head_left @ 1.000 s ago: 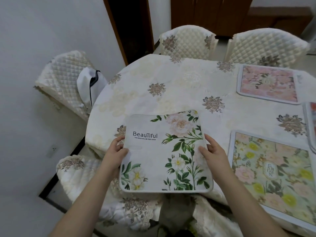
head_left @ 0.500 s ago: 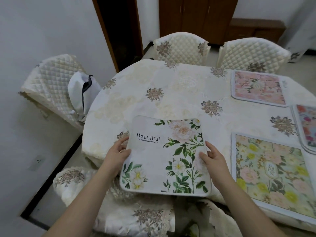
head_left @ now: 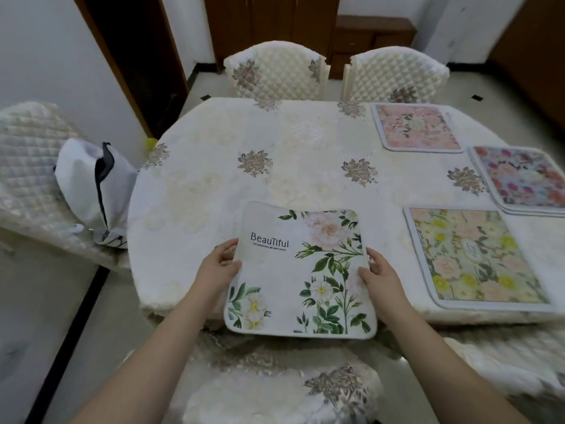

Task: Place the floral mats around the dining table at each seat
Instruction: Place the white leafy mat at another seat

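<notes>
the white floral mat (head_left: 301, 270) printed with "beautiful" sits at the near edge of the worktop (head_left: 214, 166), its front portion overhanging the edge above the chair seat (head_left: 275, 393) below. the left hand (head_left: 218, 264) grips its left edge, thumb on top and the fingers (head_left: 224, 244) curled round the rim; the right hand (head_left: 380, 270) holds the right edge the same way, thumb pressing the top face, the rest tucked beneath where they cannot be seen.

the mat looks thin, light and padded — soft enough to sag if held by one corner, yet it keeps fairly flat when supported on two opposite sides, as here. its fabric face should not slip much on the tablecloth. a two-sided hold at mid-edge seems the sensible place to take it; nothing about it appears fragile.

three seats look served already: a pink mat (head_left: 417, 127) at the far right, a yellow-flowered mat (head_left: 474, 258) just right of the held one, and a multicolour mat (head_left: 519, 179) between them, which seems to lie on another. a white bag (head_left: 94, 191) rests on the left chair (head_left: 27, 166).
</notes>
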`<state>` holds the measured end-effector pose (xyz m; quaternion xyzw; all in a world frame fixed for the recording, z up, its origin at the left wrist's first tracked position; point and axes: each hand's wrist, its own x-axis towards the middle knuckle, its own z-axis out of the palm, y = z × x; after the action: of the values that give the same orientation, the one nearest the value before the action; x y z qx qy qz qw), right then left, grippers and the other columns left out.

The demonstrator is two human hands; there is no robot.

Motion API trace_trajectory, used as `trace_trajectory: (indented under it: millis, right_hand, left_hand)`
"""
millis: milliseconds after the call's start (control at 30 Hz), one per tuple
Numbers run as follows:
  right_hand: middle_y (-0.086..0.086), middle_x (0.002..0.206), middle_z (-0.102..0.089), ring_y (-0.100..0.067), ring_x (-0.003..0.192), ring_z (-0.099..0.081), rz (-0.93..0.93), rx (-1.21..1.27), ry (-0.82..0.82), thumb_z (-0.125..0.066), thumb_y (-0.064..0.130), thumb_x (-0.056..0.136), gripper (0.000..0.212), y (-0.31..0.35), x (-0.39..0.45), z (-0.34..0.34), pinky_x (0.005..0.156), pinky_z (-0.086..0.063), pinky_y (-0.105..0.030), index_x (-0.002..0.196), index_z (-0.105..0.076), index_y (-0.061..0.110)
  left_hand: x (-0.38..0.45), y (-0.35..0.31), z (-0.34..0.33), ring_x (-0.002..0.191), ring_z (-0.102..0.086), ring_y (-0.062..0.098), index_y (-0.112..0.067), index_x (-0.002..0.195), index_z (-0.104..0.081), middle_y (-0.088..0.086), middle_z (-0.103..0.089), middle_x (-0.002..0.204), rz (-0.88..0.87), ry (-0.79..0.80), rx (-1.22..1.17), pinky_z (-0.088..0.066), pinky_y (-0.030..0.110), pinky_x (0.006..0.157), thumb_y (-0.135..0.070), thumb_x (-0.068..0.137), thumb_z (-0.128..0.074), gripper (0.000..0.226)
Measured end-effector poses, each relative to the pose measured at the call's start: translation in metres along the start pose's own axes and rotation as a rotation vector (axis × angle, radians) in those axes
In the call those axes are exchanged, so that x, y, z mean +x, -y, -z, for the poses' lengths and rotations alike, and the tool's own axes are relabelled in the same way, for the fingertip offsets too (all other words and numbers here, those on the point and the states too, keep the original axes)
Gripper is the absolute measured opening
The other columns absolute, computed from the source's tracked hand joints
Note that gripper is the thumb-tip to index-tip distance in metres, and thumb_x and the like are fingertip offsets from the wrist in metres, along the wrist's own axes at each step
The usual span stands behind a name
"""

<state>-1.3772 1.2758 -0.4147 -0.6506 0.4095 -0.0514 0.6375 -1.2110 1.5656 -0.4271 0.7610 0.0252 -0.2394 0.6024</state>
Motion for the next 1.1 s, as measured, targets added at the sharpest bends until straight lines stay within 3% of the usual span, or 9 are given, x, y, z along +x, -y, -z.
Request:
trace_trajectory:
  millis: [67,167,400,600,667,733,833,1000,1100]
  right_hand:
    - [0.0,0.116,-0.068,-0.02,0.097,-0.07,0.002,-0.019,-0.013,-0.049,0.006,0.098,0.046,-0.001,0.004,-0.001,0.084,-0.058,-0.046,0.138,-0.048,0.03]
    - [-0.002,0.11,-0.069,-0.022,0.092,-0.071,-0.002,-0.085,-0.049,-0.052,0.01,0.096,0.047,-0.003,0.02,-0.002,0.082,-0.058,-0.049,0.138,-0.049,0.031]
    - [-0.007,0.106,-0.067,-0.027,0.09,-0.068,0.013,-0.114,-0.049,-0.053,0.013,0.097,0.042,0.002,0.06,-0.007,0.081,-0.058,-0.049,0.135,-0.053,0.032]
    - [0.004,0.105,-0.058,-0.012,0.084,-0.058,0.066,-0.295,-0.078,-0.051,0.016,0.099,0.042,-0.009,0.079,-0.014,0.063,-0.049,-0.03,0.138,-0.046,0.028]
    - [0.012,0.098,-0.054,-0.009,0.082,-0.056,0.062,-0.326,-0.085,-0.052,0.016,0.098,0.042,-0.013,0.083,-0.013,0.066,-0.049,-0.03,0.139,-0.046,0.025]
    - [0.007,0.103,-0.057,-0.013,0.087,-0.058,0.059,-0.367,-0.082,-0.053,0.017,0.098,0.043,-0.016,0.085,-0.012,0.076,-0.054,-0.037,0.139,-0.046,0.024]
    - [0.001,0.109,-0.061,-0.016,0.094,-0.06,0.077,-0.421,-0.082,-0.056,0.02,0.096,0.044,-0.022,0.086,-0.009,0.082,-0.054,-0.04,0.139,-0.047,0.023]
    - [0.005,0.104,-0.064,-0.005,0.084,-0.059,0.091,-0.4,-0.073,-0.059,0.016,0.096,0.039,-0.023,0.093,-0.003,0.066,-0.046,-0.018,0.134,-0.053,0.02]
    - [0.005,0.103,-0.066,-0.009,0.088,-0.063,0.096,-0.38,-0.076,-0.059,0.014,0.096,0.039,-0.024,0.099,-0.002,0.074,-0.052,-0.024,0.134,-0.054,0.021]
  left_hand:
    - [0.008,-0.001,-0.003,0.091,-0.066,0.025,-0.031,0.124,-0.06,0.004,-0.066,0.107,0.007,0.014,0.001,-0.055,0.033,0.067,0.004,0.091,-0.059,0.048]
    - [0.021,0.0,-0.008,0.09,-0.066,0.029,-0.025,0.129,-0.06,0.007,-0.067,0.101,0.019,0.025,0.027,-0.056,0.039,0.073,0.004,0.091,-0.059,0.048]
    - [0.048,-0.003,-0.018,0.083,-0.068,0.024,-0.032,0.125,-0.058,0.004,-0.069,0.098,0.04,-0.025,0.04,-0.054,0.033,0.066,0.001,0.092,-0.059,0.046]
    - [0.066,0.012,-0.022,0.093,-0.069,0.028,-0.023,0.127,-0.063,0.006,-0.072,0.102,0.042,-0.059,0.207,-0.058,0.041,0.082,-0.003,0.086,-0.071,0.046]
    - [0.069,0.02,-0.021,0.093,-0.069,0.029,-0.022,0.125,-0.064,0.005,-0.073,0.104,0.046,-0.081,0.246,-0.057,0.046,0.088,-0.006,0.083,-0.074,0.046]
    - [0.072,0.026,-0.021,0.092,-0.069,0.025,-0.019,0.127,-0.063,0.003,-0.073,0.105,0.041,-0.084,0.271,-0.057,0.046,0.09,-0.009,0.084,-0.075,0.046]
    - [0.073,0.028,-0.023,0.089,-0.067,0.02,-0.018,0.13,-0.063,0.0,-0.072,0.103,0.026,-0.097,0.283,-0.058,0.04,0.087,-0.009,0.086,-0.073,0.046]
    - [0.074,0.024,-0.031,0.081,-0.062,0.004,-0.019,0.131,-0.061,-0.005,-0.068,0.096,-0.034,-0.104,0.396,-0.05,0.016,0.074,-0.01,0.088,-0.071,0.045]
    - [0.078,0.023,-0.034,0.078,-0.059,0.002,-0.019,0.13,-0.061,-0.002,-0.067,0.098,-0.104,-0.103,0.492,-0.042,0.007,0.068,-0.011,0.088,-0.07,0.043]
